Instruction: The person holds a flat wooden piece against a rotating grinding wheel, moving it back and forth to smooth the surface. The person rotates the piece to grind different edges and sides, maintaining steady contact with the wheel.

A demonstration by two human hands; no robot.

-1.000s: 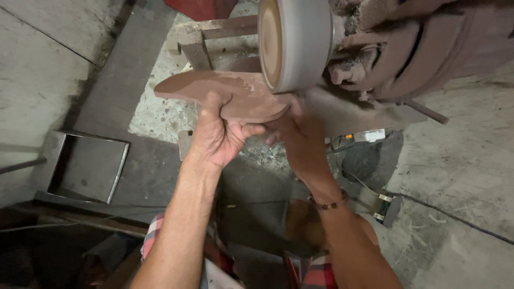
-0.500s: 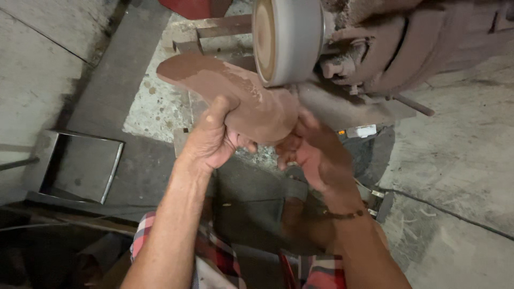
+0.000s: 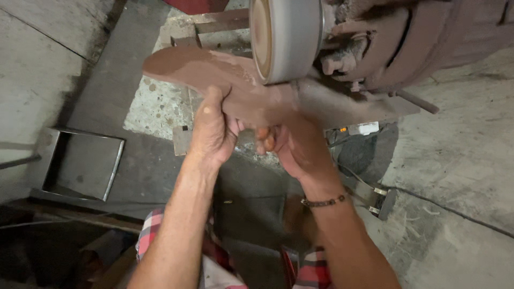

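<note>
both your hands, left hand (image 3: 213,128) and right hand (image 3: 300,147), clamped on the brown sole-shaped piece (image 3: 214,75), pressed under the grinding wheel (image 3: 286,37); edge looks part-sanded, pointed end left of wheel not yet worked.

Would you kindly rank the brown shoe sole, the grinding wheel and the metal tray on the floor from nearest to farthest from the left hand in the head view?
1. Brown shoe sole: held in the left hand, just above it.
2. Grinding wheel: up and to the right, against the sole.
3. Metal tray: on the floor, far left.
</note>
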